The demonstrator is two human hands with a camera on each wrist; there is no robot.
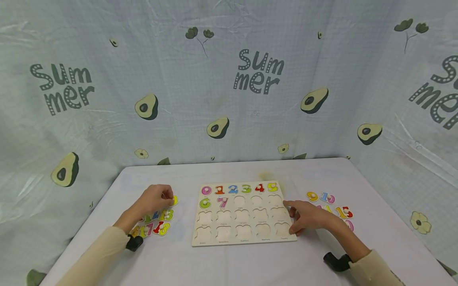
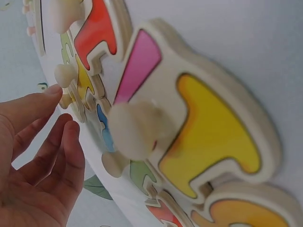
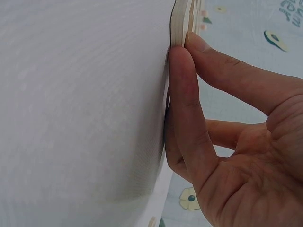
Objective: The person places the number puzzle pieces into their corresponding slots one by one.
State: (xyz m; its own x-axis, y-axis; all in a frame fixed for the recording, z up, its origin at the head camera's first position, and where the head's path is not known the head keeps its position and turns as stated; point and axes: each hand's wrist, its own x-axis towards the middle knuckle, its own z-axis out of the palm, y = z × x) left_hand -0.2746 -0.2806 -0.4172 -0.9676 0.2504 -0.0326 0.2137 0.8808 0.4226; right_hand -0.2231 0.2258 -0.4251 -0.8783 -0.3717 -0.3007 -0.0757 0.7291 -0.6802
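Note:
A wooden number puzzle board (image 1: 229, 237) lies mid-table, with knobbed numbers 0 to 5 along its top row and a green 6 (image 1: 205, 203) and pink 7 (image 1: 222, 202) below. Bare recesses fill its other spaces. My right hand (image 1: 308, 216) holds the board's right side, thumb on the face and a finger along the edge. Over the pieces on the left, my left hand (image 1: 156, 198) pinches the knob (image 2: 66, 100) of a small number piece, largely hidden by the fingers. A pink-and-yellow 17 (image 2: 213, 127) looms close in the left wrist view.
Several number pieces lie at the left, among them a red-and-yellow 18 (image 1: 162, 228). Others lie right of the board, including an orange 9 (image 1: 312, 196), a 10 (image 1: 327, 198) and a 15 (image 1: 344, 212), partly behind the right forearm. A printed curtain (image 1: 222, 99) surrounds the table.

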